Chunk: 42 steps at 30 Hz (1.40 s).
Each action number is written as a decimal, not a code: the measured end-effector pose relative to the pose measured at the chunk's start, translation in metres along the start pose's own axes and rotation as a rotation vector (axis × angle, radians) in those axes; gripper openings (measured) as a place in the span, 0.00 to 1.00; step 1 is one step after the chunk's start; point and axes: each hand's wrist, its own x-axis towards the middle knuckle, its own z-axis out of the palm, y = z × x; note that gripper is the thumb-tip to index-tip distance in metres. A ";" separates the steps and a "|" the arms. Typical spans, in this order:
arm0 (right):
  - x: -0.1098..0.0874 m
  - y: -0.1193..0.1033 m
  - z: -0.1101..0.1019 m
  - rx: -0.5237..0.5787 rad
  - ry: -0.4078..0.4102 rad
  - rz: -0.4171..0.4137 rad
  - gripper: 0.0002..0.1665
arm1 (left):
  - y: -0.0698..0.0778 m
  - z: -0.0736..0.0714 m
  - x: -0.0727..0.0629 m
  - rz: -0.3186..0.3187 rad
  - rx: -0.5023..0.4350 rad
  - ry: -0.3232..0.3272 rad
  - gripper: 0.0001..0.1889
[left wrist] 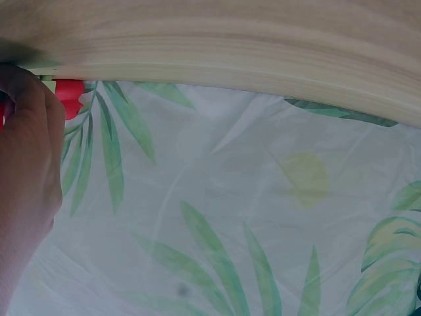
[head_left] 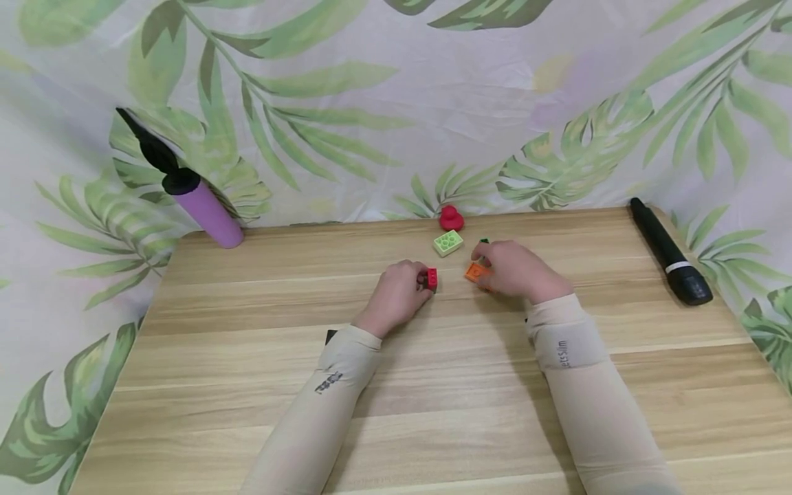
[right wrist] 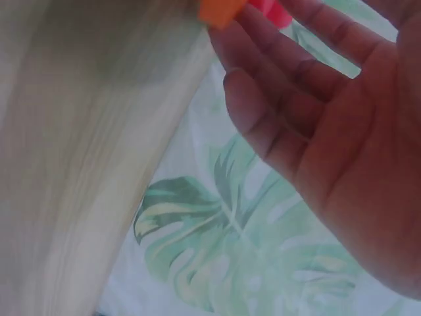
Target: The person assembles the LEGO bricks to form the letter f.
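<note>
My left hand pinches a small red toy brick between thumb and fingers, close over the table. In the left wrist view this hand fills the left edge, and its fingertips are cut off. My right hand has its fingers around an orange toy brick, partly hidden by them. The orange brick shows at the fingertips in the right wrist view. Just beyond the right fingers peeks a dark green piece, mostly covered. A light green brick lies studs up between and beyond both hands.
A red rounded toy sits at the table's back edge by the patterned cloth. A purple cylinder with a black top stands at the back left. A black microphone lies along the right edge of the wooden table.
</note>
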 end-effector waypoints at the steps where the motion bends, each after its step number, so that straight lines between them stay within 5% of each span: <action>1: 0.000 -0.001 0.002 -0.013 -0.009 0.004 0.26 | 0.000 0.000 0.000 0.000 0.002 -0.001 0.20; 7: -0.001 -0.002 0.003 0.033 0.014 -0.043 0.32 | -0.001 0.001 0.000 0.005 0.001 0.001 0.19; 13: -0.009 -0.001 -0.011 0.349 0.079 -0.151 0.31 | -0.002 0.001 0.000 0.012 -0.002 0.004 0.19; 18: -0.011 -0.011 -0.012 0.549 0.106 -0.132 0.23 | -0.003 0.002 0.000 0.005 -0.009 0.000 0.20; 25: -0.003 -0.020 -0.002 0.587 0.138 -0.137 0.17 | -0.006 -0.002 -0.001 0.028 -0.079 -0.017 0.25; 34: 0.002 -0.024 0.004 0.586 0.141 -0.169 0.16 | -0.014 -0.034 -0.005 -0.006 -0.370 -0.026 0.29; 42: 0.004 -0.027 0.007 0.582 0.141 -0.189 0.15 | -0.012 -0.038 -0.004 0.015 -0.365 -0.032 0.18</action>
